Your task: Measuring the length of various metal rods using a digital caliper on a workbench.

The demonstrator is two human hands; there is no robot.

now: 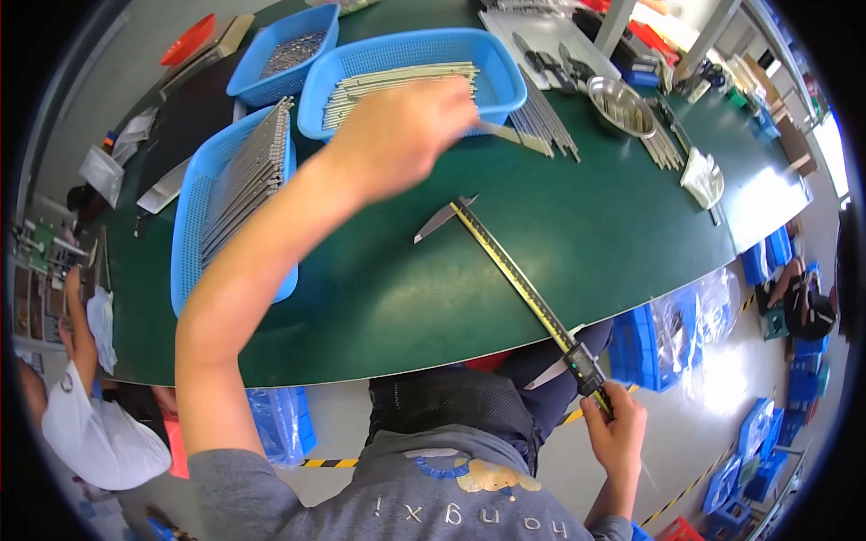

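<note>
My left hand (pixel 401 135) is over the near edge of a blue basket (pixel 314 95) of thin metal rods (pixel 406 79). Its fingers are curled together and smeared by motion. A narrow pale strip (pixel 516 137) reaches right from beside the fingers; whether they grip it is unclear. At the lower right, my right hand (pixel 618 428) is wrapped round the end of a long digital caliper (pixel 514 275). The caliper slants up and left across the table's front edge. One jaw is at its far end and the other by the display, with a wide gap between.
A blue basket (pixel 187 230) of longer rods stands at left, with another blue basket (pixel 242 81) of small metal parts behind. Loose rods (pixel 548 122), a metal bowl (pixel 622 104) and a white tray (pixel 505 32) with tools are at right. Another person (pixel 104 428) sits at far left.
</note>
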